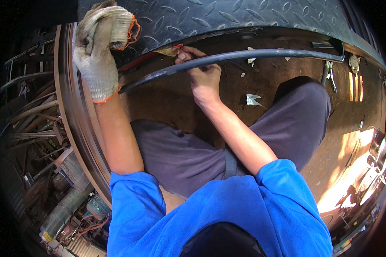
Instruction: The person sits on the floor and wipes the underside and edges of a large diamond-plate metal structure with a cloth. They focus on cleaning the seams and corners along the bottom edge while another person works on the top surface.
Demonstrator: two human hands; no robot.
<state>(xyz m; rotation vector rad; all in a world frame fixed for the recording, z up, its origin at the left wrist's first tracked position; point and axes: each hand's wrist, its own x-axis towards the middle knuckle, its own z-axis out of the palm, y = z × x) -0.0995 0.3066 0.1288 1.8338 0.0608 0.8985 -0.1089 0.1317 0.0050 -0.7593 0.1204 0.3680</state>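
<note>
My left hand (99,64) wears a dirty white knit glove and rests at the left end of the black diamond-plate panel (193,19). Bunched in it is a second knit glove (121,28) with an orange-edged cuff. Bare and without a glove, my right hand (206,79) reaches up behind a dark, curved metal bar (244,54). Its thumb and fingers pinch the end of a thin strip (169,51), red and yellowish, which runs along the underside of the panel. The bar hides part of that hand.
Torn white scraps (254,100) lie on the brown dirt floor (240,115). Pliers (329,75) lie near the bar's right end. A brown metal rail (68,107) runs along my left, and beyond it are piled scrap metal and a green cylinder (66,212).
</note>
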